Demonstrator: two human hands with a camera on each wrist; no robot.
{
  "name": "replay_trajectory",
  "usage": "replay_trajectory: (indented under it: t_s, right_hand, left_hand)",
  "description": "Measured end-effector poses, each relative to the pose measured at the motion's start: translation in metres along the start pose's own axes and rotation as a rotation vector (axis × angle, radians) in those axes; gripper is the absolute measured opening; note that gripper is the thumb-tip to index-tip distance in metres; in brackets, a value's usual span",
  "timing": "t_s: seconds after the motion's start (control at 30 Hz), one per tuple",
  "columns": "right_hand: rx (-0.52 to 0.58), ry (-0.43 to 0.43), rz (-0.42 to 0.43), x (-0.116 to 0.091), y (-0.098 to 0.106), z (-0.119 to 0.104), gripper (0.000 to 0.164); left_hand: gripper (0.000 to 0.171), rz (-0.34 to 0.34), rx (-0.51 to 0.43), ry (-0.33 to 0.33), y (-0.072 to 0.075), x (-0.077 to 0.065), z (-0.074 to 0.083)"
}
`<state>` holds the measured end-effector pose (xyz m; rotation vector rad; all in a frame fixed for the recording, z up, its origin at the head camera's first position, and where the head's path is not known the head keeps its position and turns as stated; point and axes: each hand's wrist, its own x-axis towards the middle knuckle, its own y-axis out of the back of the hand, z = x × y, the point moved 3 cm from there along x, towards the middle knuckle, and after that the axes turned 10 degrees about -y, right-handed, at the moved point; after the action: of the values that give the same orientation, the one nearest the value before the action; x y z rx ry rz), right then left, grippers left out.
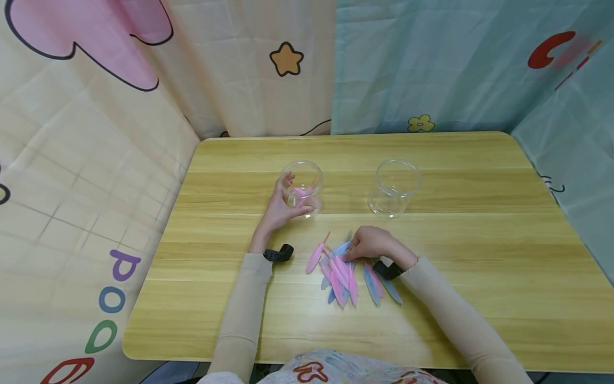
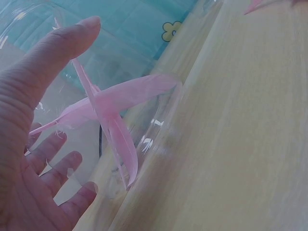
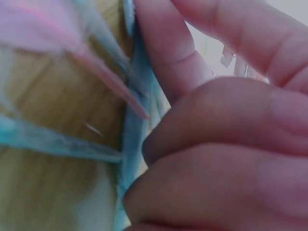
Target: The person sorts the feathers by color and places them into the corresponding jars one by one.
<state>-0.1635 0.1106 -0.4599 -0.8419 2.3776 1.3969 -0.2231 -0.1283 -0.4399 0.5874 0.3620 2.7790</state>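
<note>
A clear cup (image 1: 314,176) stands on the left side of the table with pink feathers (image 2: 113,101) crossed inside it. My left hand (image 1: 284,205) holds this cup around its side, thumb in front and fingers behind. Pink feathers (image 1: 338,273) and blue feathers (image 1: 372,288) lie in a loose heap nearer the person. At the top of this heap is my right hand (image 1: 371,242), its fingers bent and its fingertips among the feathers. A blue feather (image 3: 132,125) lies close against its fingers in the right wrist view. Whether the fingertips pinch a feather is hidden.
A second clear cup (image 1: 393,194) stands to the right of the first, with nothing visible inside. The wooden table (image 1: 479,256) has rounded corners. Printed curtains (image 1: 230,69) hang along its back and sides.
</note>
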Motion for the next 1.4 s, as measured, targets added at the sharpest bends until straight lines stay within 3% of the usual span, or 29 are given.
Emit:
replay_trajectory:
  t_s: [0.57,0.87,1.1,1.33,1.4]
  right_hand:
    - [0.213,0.027,0.001,0.0,-0.006,0.01,0.035]
    - [0.315,0.082,0.021,-0.007,0.012,0.013,0.038]
    - [0.335,0.092,0.007,-0.009,0.017,0.014,0.038]
    - [0.339,0.105,-0.037,-0.013,0.018,0.016,0.038]
    - [0.347,0.119,-0.058,-0.014,0.017,0.016,0.037]
  left_hand:
    - [0.098,0.0,0.001,0.012,0.0,0.001,0.0]
    - [0.098,0.003,-0.012,0.001,0.0,0.0,0.0]
    - [0.097,0.004,0.0,0.004,0.0,0.001,-0.001]
    - [0.104,0.019,0.027,0.012,-0.001,0.005,-0.034]
    - [0.103,0.023,0.035,0.011,-0.001,0.004,-0.037]
